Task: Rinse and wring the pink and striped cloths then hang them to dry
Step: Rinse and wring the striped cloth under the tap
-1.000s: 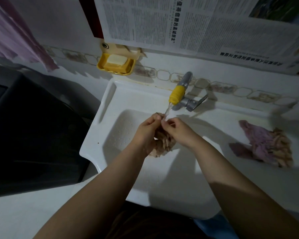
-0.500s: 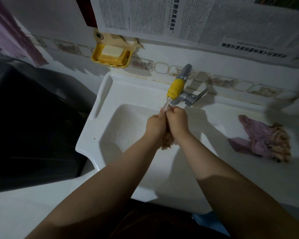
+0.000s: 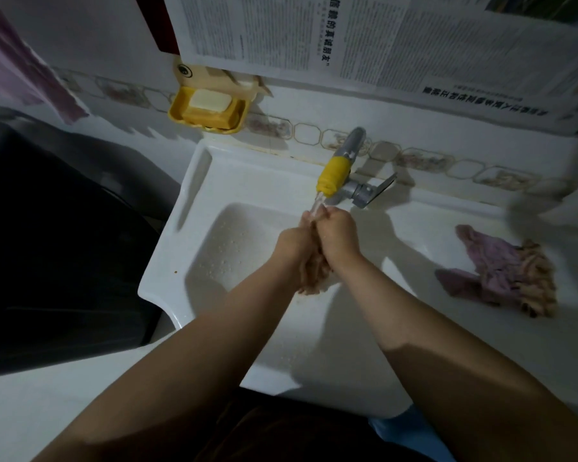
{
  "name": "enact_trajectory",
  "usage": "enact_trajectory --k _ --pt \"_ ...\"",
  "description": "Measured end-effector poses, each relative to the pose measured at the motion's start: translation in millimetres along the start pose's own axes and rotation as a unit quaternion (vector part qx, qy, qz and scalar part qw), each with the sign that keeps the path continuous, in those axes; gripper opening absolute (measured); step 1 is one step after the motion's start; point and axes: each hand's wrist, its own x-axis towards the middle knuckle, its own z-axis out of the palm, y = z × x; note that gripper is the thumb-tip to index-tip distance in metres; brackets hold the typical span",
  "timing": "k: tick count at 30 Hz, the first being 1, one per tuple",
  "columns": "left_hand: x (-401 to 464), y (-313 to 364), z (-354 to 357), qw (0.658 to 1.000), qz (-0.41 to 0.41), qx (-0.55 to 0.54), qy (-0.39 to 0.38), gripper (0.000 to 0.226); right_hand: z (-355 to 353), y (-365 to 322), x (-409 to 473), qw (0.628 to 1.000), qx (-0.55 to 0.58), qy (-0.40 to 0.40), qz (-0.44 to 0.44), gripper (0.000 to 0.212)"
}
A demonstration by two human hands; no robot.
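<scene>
white ceramic forms the sink (image 3: 194, 208), a deep basin with a flat ledge running off to the right. over the basin the left hand (image 3: 294, 241) and the right hand (image 3: 337, 235) are pressed close together, knuckles side by side, both curled tight round a bunched striped cloth (image 3: 314, 275) whose wet tan folds hang out below the wrists. a thin stream of water (image 3: 317, 203) falls from the tap (image 3: 344, 168) straight onto the top of the two fists; the tap has a yellow sleeve on its spout and a grey lever handle sticking out to the right. the pink cloth (image 3: 494, 268) lies crumpled on the ledge at the right, well apart from the hands, with a pale tan fringed part along its right side; whether that part belongs to the same cloth cannot be told. on the wall behind the basin a yellow soap dish (image 3: 207, 111) holds a pale bar of soap (image 3: 209, 101). sheets of newspaper (image 3: 381, 45) cover the wall above the tap. a pinkish fabric (image 3: 20, 68) hangs at the upper left, and a dark bulky thing fills the left side, too dim to make out
</scene>
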Motion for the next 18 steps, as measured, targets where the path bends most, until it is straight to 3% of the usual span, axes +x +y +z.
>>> enact_trajectory --k 5,8,11,15,18 --pt "3.0 5.7 -10.0 1.000 -0.001 0.006 -0.027 0.054 6.2 -2.9 -19.2 0.996 -0.044 0.013 -0.072 0.046" --pt "0.1 0.5 -15.6 0.995 -0.019 -0.004 -0.103 0.067 -5.3 7.4 -3.8 0.998 -0.053 0.004 -0.037 0.038" --pt "-0.4 7.5 -28.9 0.989 -0.023 0.006 -0.143 0.067 -16.6 15.9 8.7 0.994 0.056 -0.098 0.013 0.029" --pt "3.6 21.7 -55.3 0.980 0.002 0.004 -0.200 0.037 -29.0 20.4 -2.0 0.950 0.081 -0.296 0.052 0.058" --pt "7.2 23.7 -66.5 0.973 0.041 0.086 -0.212 0.030 -33.7 25.2 -3.0 0.967 0.058 -0.249 0.006 0.036"
